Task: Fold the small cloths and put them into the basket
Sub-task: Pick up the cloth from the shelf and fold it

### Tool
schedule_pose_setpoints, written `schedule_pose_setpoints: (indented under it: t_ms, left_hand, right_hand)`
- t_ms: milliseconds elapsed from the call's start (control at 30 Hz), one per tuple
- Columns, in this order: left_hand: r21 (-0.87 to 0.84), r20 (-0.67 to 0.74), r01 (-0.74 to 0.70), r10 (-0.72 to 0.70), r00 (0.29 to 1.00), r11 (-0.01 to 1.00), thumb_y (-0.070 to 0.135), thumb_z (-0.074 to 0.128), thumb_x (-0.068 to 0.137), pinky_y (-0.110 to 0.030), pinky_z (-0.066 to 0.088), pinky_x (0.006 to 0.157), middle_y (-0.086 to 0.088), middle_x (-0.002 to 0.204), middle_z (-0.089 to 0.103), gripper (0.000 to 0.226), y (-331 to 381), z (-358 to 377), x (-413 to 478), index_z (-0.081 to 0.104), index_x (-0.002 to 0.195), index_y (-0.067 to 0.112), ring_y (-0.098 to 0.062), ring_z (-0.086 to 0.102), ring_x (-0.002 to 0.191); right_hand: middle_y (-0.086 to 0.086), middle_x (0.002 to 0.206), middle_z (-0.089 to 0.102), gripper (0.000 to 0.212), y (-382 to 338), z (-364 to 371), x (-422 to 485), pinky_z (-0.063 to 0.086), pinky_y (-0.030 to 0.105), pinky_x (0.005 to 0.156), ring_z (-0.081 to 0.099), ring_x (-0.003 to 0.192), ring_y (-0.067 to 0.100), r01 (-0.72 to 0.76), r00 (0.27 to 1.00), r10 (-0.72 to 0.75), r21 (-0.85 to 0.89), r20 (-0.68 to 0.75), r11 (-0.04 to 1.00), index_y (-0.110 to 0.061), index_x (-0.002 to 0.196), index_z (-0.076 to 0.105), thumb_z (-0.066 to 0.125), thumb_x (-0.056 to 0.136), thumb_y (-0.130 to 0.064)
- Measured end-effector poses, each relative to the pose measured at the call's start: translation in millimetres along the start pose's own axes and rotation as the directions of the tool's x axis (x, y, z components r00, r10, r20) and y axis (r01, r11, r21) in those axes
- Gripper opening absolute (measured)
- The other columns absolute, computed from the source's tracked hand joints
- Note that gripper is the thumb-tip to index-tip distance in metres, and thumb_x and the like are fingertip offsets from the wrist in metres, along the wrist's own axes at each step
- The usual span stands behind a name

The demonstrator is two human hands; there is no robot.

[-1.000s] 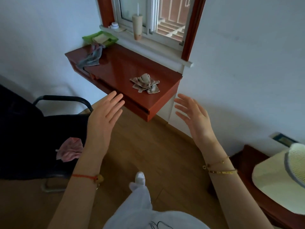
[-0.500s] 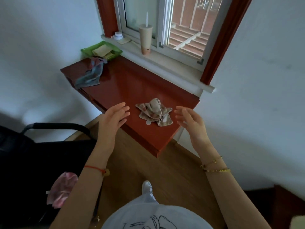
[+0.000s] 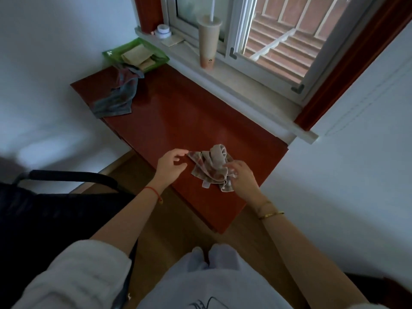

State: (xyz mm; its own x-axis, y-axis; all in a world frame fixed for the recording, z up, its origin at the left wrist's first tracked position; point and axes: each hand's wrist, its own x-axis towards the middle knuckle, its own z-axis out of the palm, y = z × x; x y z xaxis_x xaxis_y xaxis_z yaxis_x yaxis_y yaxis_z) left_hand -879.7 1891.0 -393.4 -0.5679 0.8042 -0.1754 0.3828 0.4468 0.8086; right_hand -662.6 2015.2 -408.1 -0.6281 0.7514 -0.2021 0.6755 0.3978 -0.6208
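Observation:
A crumpled beige and brown cloth (image 3: 211, 167) lies near the front right corner of the red desk (image 3: 178, 121). My left hand (image 3: 170, 165) is at the cloth's left corner, fingertips touching its edge, fingers curled but apart. My right hand (image 3: 242, 175) pinches the cloth's right side. A grey cloth (image 3: 120, 94) lies bunched at the desk's far left. Behind it stands a green basket (image 3: 111, 52) with folded tan cloths (image 3: 138, 56) inside.
A tall cup with a straw (image 3: 208, 43) and a small white jar (image 3: 162, 31) stand on the window sill. A black chair (image 3: 55, 208) is at my left, close to the desk. White walls close in on both sides.
I have stepped closer to the desk. Both hands moved forward from the air onto the beige cloth, the right one closing on its right side.

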Motion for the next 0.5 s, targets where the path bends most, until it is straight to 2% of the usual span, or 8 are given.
schedule_pose_setpoints:
  t_ms: [67,167,267,333,400,433,500]
  left_hand:
    - [0.105,0.02,-0.018,0.016,1.0,0.994,0.005,0.066,0.086,-0.03,0.042,0.098,0.001,0.131,0.059,0.046,-8,9,16,0.061,0.128,0.024,-0.019,0.055,0.116]
    - [0.228,0.062,-0.079,0.067,0.996,0.971,-0.002,0.064,0.083,-0.043,0.041,0.108,-0.002,0.134,0.059,0.05,-21,20,39,0.061,0.129,0.02,-0.022,0.053,0.123]
    - [0.312,0.089,-0.115,0.091,0.992,0.943,-0.004,0.061,0.081,-0.036,0.035,0.111,-0.001,0.132,0.061,0.051,-32,31,59,0.063,0.126,0.02,-0.023,0.05,0.127]
    - [0.355,0.105,-0.126,0.094,0.99,0.926,-0.004,0.061,0.079,-0.027,0.029,0.105,-0.002,0.13,0.06,0.051,-38,40,71,0.064,0.124,0.02,-0.024,0.049,0.125]
    - [0.382,0.119,-0.128,0.089,0.989,0.915,-0.001,0.064,0.078,-0.022,0.026,0.098,-0.002,0.127,0.058,0.048,-43,47,81,0.065,0.121,0.021,-0.024,0.046,0.123]
    - [0.388,0.116,-0.128,0.09,0.989,0.913,0.002,0.067,0.077,-0.022,0.027,0.096,-0.003,0.126,0.057,0.046,-45,50,84,0.066,0.119,0.021,-0.025,0.044,0.121]
    - [0.403,0.089,-0.118,0.09,0.992,0.908,0.013,0.075,0.077,-0.029,0.036,0.096,-0.004,0.124,0.054,0.037,-48,55,87,0.069,0.112,0.022,-0.027,0.04,0.118]
  right_hand:
    - [0.004,0.127,0.043,0.056,9,6,14,0.046,0.029,0.099,0.041,0.114,0.019,0.06,0.995,-0.047,-0.143,0.09,0.988,-0.028,0.126,0.06,0.074,0.077,-0.005]
    - [0.004,0.128,0.039,0.065,20,11,31,0.049,0.029,0.095,0.038,0.115,0.021,0.199,0.974,-0.152,-0.312,0.167,0.929,-0.028,0.124,0.06,0.088,0.065,-0.021]
    - [0.005,0.13,0.039,0.063,27,11,45,0.052,0.031,0.092,0.04,0.115,0.022,0.297,0.952,-0.243,-0.379,0.184,0.876,-0.027,0.119,0.061,0.089,0.062,-0.029]
    - [0.007,0.129,0.042,0.053,32,12,52,0.053,0.034,0.091,0.042,0.113,0.024,0.356,0.934,-0.308,-0.396,0.182,0.846,-0.024,0.113,0.062,0.087,0.066,-0.03]
    - [0.007,0.128,0.047,0.027,36,12,60,0.052,0.035,0.091,0.045,0.111,0.023,0.42,0.907,-0.391,-0.393,0.155,0.818,-0.02,0.105,0.064,0.075,0.08,-0.026]
    - [0.005,0.126,0.049,0.018,37,13,62,0.05,0.034,0.091,0.045,0.11,0.022,0.433,0.901,-0.415,-0.365,0.131,0.824,-0.019,0.101,0.066,0.069,0.085,-0.025]
    - [0.0,0.117,0.055,0.009,36,11,66,0.045,0.029,0.093,0.046,0.108,0.018,0.4,0.916,-0.399,-0.197,0.048,0.895,-0.017,0.094,0.065,0.066,0.088,-0.024]
